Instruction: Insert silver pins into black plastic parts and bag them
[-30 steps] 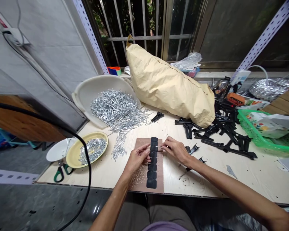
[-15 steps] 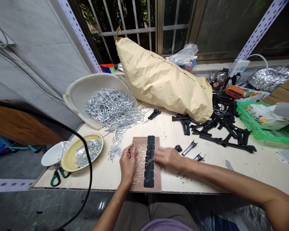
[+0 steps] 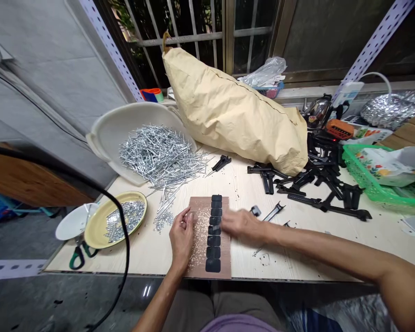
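Note:
A brown board (image 3: 225, 269) lies at the table's front edge, sprinkled with small pale bits (image 3: 199, 240) on its left half. A column of black rounded pieces (image 3: 213, 252) runs down its middle. My left hand (image 3: 181, 237) rests along the board's left edge, fingers curled and thumb near the index finger; what they hold, if anything, is hidden. My right hand (image 3: 241, 225), smeared by motion, is closed at the right side of the column. Its fingertips meet a middle black piece, where a thin greyish sliver (image 3: 215, 228) shows; I cannot make out what it is.
Left stand a white basin (image 3: 107, 124) of metal pins (image 3: 159, 152), a yellow plate (image 3: 90, 235) of small metal bits and green-handled scissors (image 3: 78, 257). A big paper sack (image 3: 235, 110) lies behind. Black plastic parts (image 3: 318, 184) and a green basket (image 3: 363, 180) are right.
My right hand has shifted slightly at the column, and its forearm now covers more of the small parts on the right. The left hand keeps its place. The view has tilted slightly.

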`<control>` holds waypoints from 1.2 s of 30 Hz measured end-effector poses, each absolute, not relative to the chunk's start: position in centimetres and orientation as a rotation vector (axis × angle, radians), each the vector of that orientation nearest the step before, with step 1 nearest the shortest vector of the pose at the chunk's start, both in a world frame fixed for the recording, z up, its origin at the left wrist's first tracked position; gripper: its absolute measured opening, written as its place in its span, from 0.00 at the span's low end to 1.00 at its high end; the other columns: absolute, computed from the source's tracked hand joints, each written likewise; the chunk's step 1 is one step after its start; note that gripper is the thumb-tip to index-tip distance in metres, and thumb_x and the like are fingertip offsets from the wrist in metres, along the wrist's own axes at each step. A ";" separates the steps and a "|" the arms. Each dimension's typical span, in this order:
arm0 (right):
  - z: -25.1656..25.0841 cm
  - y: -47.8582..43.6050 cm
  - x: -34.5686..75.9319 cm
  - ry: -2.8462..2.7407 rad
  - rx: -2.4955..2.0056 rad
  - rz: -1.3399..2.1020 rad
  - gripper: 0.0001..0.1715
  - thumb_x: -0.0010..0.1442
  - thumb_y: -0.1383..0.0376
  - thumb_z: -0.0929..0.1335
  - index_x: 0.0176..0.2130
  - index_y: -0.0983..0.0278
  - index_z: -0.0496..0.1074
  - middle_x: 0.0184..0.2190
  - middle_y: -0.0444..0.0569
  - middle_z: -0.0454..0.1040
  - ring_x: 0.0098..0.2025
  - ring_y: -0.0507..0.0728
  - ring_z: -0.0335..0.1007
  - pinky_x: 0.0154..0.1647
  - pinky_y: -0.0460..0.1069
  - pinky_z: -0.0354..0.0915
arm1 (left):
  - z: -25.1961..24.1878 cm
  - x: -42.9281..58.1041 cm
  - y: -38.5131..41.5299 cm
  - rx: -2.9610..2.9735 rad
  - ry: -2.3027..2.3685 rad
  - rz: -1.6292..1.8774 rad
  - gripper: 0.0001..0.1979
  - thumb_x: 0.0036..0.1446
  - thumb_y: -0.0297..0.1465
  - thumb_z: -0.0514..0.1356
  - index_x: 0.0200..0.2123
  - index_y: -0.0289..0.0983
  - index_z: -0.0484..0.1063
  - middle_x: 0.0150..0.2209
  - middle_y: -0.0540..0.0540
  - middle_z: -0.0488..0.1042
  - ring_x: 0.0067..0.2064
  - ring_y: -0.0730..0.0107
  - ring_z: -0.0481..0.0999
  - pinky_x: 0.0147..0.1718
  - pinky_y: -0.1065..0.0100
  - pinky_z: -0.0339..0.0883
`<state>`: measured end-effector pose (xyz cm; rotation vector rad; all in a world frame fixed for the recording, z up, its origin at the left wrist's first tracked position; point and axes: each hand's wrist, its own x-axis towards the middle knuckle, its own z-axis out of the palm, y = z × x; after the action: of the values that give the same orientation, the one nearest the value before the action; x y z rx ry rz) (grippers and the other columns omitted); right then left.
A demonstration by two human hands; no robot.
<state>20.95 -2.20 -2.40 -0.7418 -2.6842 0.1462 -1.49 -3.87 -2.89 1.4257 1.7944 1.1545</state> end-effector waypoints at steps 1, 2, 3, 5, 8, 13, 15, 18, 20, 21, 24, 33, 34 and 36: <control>-2.6 -2.2 21.1 -2.701 -0.698 0.126 0.14 0.66 0.72 0.56 0.33 0.66 0.65 0.27 0.44 0.64 0.29 0.49 0.56 0.21 0.43 0.49 | -2.9 -1.5 -3.8 1.427 1.791 1.154 0.22 0.55 0.43 0.55 0.47 0.36 0.71 0.32 0.47 0.74 0.28 0.70 0.70 0.31 0.69 0.64; -2.9 -2.3 21.2 -2.706 -0.677 0.103 0.13 0.66 0.71 0.56 0.34 0.65 0.66 0.28 0.44 0.64 0.29 0.49 0.56 0.21 0.43 0.48 | -3.0 -1.5 -3.8 1.422 1.778 1.159 0.22 0.55 0.43 0.55 0.47 0.36 0.71 0.32 0.47 0.73 0.29 0.70 0.70 0.31 0.69 0.64; -3.2 -2.3 21.3 -2.689 -0.703 0.077 0.12 0.66 0.71 0.57 0.34 0.65 0.66 0.28 0.44 0.64 0.29 0.49 0.56 0.21 0.43 0.48 | -3.1 -1.5 -3.7 1.413 1.760 1.168 0.22 0.55 0.43 0.55 0.48 0.36 0.71 0.32 0.47 0.73 0.29 0.70 0.70 0.31 0.69 0.65; -3.6 -2.1 21.5 -2.598 -0.875 0.044 0.13 0.66 0.70 0.57 0.33 0.66 0.66 0.27 0.45 0.63 0.28 0.49 0.55 0.20 0.43 0.48 | -3.3 -1.5 -3.7 1.395 1.722 1.185 0.22 0.55 0.43 0.55 0.48 0.36 0.70 0.33 0.46 0.73 0.30 0.70 0.71 0.31 0.69 0.65; -3.6 -2.4 21.7 -2.543 -0.972 0.039 0.14 0.66 0.70 0.56 0.31 0.66 0.65 0.26 0.45 0.62 0.28 0.49 0.55 0.21 0.42 0.48 | -3.5 -1.6 -3.6 1.404 1.712 1.186 0.22 0.55 0.43 0.55 0.48 0.37 0.70 0.32 0.47 0.72 0.30 0.70 0.70 0.30 0.70 0.64; -3.4 -4.6 21.4 -2.663 -0.740 0.029 0.10 0.65 0.71 0.58 0.32 0.64 0.65 0.27 0.44 0.63 0.30 0.50 0.56 0.21 0.45 0.43 | -3.8 -1.7 -3.5 1.483 1.737 1.178 0.22 0.56 0.42 0.55 0.49 0.36 0.70 0.30 0.49 0.71 0.28 0.71 0.68 0.29 0.70 0.63; -3.4 -5.1 21.3 -2.631 -0.792 0.020 0.11 0.65 0.70 0.59 0.31 0.64 0.64 0.27 0.44 0.63 0.30 0.50 0.55 0.21 0.46 0.41 | -3.8 -1.7 -3.5 1.511 1.756 1.178 0.21 0.56 0.42 0.54 0.48 0.36 0.70 0.31 0.48 0.72 0.28 0.70 0.69 0.30 0.69 0.64; -3.3 -5.6 21.2 -2.615 -0.838 -0.002 0.12 0.65 0.70 0.59 0.30 0.64 0.64 0.27 0.44 0.63 0.31 0.50 0.55 0.22 0.46 0.41 | -3.8 -1.6 -3.6 1.550 1.778 1.173 0.21 0.56 0.42 0.54 0.47 0.36 0.71 0.33 0.46 0.74 0.31 0.69 0.70 0.33 0.68 0.65; -3.3 -5.9 21.1 -2.623 -0.827 -0.033 0.11 0.65 0.69 0.59 0.30 0.64 0.65 0.27 0.44 0.63 0.30 0.49 0.56 0.21 0.47 0.41 | -3.7 -1.6 -3.6 1.573 1.791 1.167 0.21 0.56 0.42 0.54 0.47 0.36 0.72 0.34 0.45 0.74 0.32 0.68 0.71 0.35 0.67 0.66; -3.2 -6.0 21.2 -2.636 -0.798 -0.046 0.11 0.64 0.69 0.59 0.30 0.64 0.65 0.27 0.44 0.64 0.30 0.49 0.56 0.21 0.46 0.41 | -3.8 -1.6 -3.7 1.582 1.791 1.167 0.21 0.56 0.42 0.53 0.47 0.36 0.72 0.34 0.45 0.74 0.32 0.67 0.72 0.35 0.66 0.66; -2.5 -5.7 21.6 -2.642 -0.778 -0.053 0.11 0.65 0.68 0.59 0.31 0.65 0.66 0.28 0.44 0.64 0.30 0.49 0.58 0.20 0.45 0.43 | -3.8 -1.6 -3.6 1.590 1.779 1.189 0.21 0.55 0.42 0.53 0.46 0.36 0.72 0.34 0.45 0.74 0.33 0.66 0.72 0.36 0.66 0.66; 2.8 -3.7 27.6 -2.590 -1.369 0.099 0.11 0.63 0.64 0.61 0.42 0.63 0.70 0.40 0.48 0.69 0.39 0.52 0.65 0.27 0.44 0.55 | -3.3 -1.6 -3.6 1.656 1.825 1.164 0.21 0.54 0.42 0.54 0.46 0.36 0.73 0.34 0.45 0.75 0.31 0.65 0.71 0.36 0.65 0.65; 2.8 -4.7 28.4 -2.688 -1.379 0.113 0.12 0.61 0.64 0.62 0.44 0.62 0.69 0.43 0.49 0.68 0.41 0.53 0.65 0.28 0.44 0.56 | -3.2 -1.7 -3.6 1.668 1.836 1.161 0.21 0.54 0.42 0.54 0.46 0.36 0.73 0.33 0.45 0.75 0.31 0.65 0.71 0.36 0.65 0.65; 2.3 -7.2 29.7 -2.877 -1.409 0.080 0.20 0.57 0.63 0.65 0.50 0.61 0.65 0.50 0.52 0.65 0.43 0.56 0.64 0.29 0.45 0.58 | -3.3 -1.7 -3.5 1.695 1.845 1.158 0.21 0.54 0.42 0.54 0.46 0.36 0.73 0.32 0.46 0.75 0.31 0.64 0.71 0.36 0.65 0.65</control>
<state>29.66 -7.18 2.28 -1.4088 -2.8772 0.0803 -1.66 -3.47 -3.30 1.6952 1.8451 1.1579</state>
